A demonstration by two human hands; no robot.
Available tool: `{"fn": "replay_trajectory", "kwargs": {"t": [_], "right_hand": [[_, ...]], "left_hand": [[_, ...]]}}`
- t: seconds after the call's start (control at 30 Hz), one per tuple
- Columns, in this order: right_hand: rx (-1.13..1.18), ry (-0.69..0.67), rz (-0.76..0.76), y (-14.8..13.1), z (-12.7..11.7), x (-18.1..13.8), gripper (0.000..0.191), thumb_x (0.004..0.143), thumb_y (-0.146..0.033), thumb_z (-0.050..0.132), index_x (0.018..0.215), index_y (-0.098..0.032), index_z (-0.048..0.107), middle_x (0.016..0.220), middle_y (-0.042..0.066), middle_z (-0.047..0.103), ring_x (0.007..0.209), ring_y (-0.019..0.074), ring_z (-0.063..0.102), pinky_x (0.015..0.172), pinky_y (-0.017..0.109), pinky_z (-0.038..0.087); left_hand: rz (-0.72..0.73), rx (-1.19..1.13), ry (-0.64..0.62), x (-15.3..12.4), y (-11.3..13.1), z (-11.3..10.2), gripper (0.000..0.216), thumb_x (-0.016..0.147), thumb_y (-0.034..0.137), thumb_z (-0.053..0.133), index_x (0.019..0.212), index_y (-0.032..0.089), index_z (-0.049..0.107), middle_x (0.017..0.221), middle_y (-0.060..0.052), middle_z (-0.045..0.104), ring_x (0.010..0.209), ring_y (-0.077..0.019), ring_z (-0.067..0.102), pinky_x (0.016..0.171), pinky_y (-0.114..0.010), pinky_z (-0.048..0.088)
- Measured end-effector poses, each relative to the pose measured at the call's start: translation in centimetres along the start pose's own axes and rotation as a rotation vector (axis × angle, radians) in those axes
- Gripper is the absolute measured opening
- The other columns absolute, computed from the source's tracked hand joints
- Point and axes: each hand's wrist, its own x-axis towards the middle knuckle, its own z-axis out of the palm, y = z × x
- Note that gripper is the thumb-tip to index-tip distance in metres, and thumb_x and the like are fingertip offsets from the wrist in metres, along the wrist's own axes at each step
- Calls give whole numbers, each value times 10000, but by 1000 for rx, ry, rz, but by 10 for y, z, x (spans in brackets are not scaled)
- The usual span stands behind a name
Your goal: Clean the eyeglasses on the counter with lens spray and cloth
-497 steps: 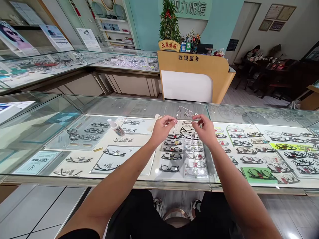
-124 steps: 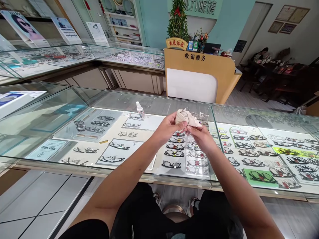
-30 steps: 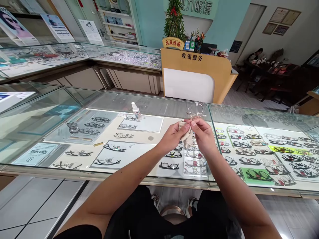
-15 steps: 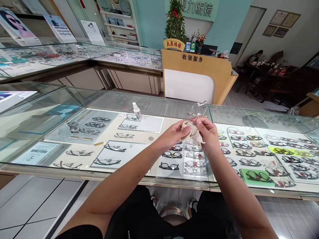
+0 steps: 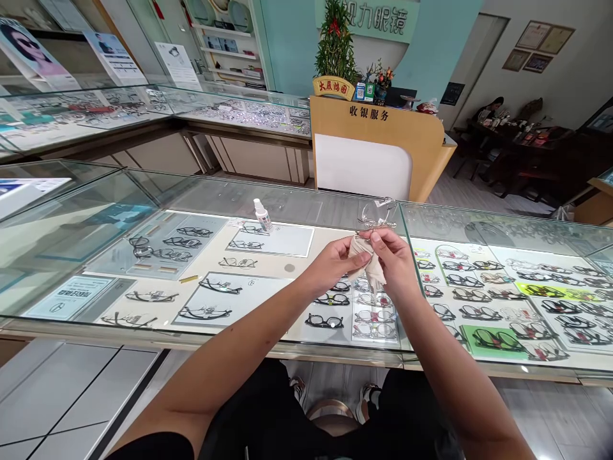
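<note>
My left hand (image 5: 332, 263) is closed, its thumb and fingers pinching a beige cleaning cloth (image 5: 360, 250) over the glass counter. My right hand (image 5: 395, 259) is closed against it, thumb and forefinger pressed together at the cloth's upper edge. A pair of thin-framed eyeglasses (image 5: 378, 214) with a small white tag shows just beyond my fingertips. Part of it runs in between the fingers and the cloth, where the grip is hidden. A white spray bottle (image 5: 263, 215) stands upright on the counter, left of my hands.
The glass display counter (image 5: 335, 348) spans the view, with many eyeglasses under its top. A wooden cashier desk (image 5: 378, 121) with a plant (image 5: 335, 45) stands behind it. Further showcases (image 5: 239, 115) line the back left. A person (image 5: 491, 110) is near a dark table at the far right.
The cloth has shifted slightly left and is folded differently between my fingers. The eyeglasses beyond my fingertips show at another angle. The bottle stays in place.
</note>
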Motion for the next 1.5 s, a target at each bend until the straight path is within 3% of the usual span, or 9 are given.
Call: {"fn": "replay_trajectory", "kwargs": {"t": [0.23,0.4,0.63,0.77,0.83,0.93,1.13,1.33,1.5], "right_hand": [[-16,-83,-36,4,-1,0,238,922,-549,829,953,-312,832,1048,24,786,991,230,726,883,370,584],[-84,-92,-43,3,-2,1,279,925,-593,806,958,-316,814,1088,31,815,919,232,720,871,403,606],[-36,-73,-25,3,-7,4,258,918,-575,823,958,-321,816,1086,24,821,963,234,738,891,396,599],[-25,-41,-12,4,-10,6,290,899,-591,832,972,-311,822,1093,28,813,981,237,735,907,396,598],[-27,-36,-31,6,-10,6,269,898,-566,841,971,-307,830,1123,31,802,1050,244,732,968,405,588],[-45,-41,-75,8,-8,5,221,911,-526,842,957,-310,839,1137,32,785,1129,249,716,1048,418,561],[-112,-71,-109,6,-3,3,236,923,-560,814,953,-327,837,1036,35,791,986,251,715,932,436,605],[-133,-83,-123,-1,-3,1,194,910,-534,834,929,-342,851,1005,32,780,923,243,713,904,444,609],[-90,-52,-103,2,-7,3,164,913,-500,835,928,-338,856,1023,30,807,964,251,720,880,428,604]], "left_hand": [[42,39,94,2,-6,0,563,794,662,884,895,159,652,664,74,453,601,-76,355,599,-260,302],[82,58,134,4,-8,-2,590,862,689,811,737,185,530,645,58,429,598,-84,342,584,-271,265],[55,50,61,5,-8,-10,578,877,741,758,829,188,597,663,56,399,587,-98,323,573,-279,245],[40,57,-37,4,-1,-11,579,831,679,845,1028,167,659,700,56,467,588,-86,341,569,-264,253],[45,46,-66,3,1,-9,578,790,619,906,1037,160,656,712,58,503,587,-74,353,569,-252,264],[45,4,-36,3,0,-6,561,768,560,943,1037,153,666,761,43,582,627,-74,441,606,-240,331],[53,14,75,5,-6,-6,625,785,589,919,1179,141,735,923,-24,721,836,-147,627,776,-277,473],[57,26,70,8,-8,-9,638,827,695,839,1155,156,750,792,-6,688,755,-154,628,714,-280,478],[77,39,99,8,-12,-13,595,863,736,781,990,156,742,700,27,551,624,-108,468,609,-257,368]]}}
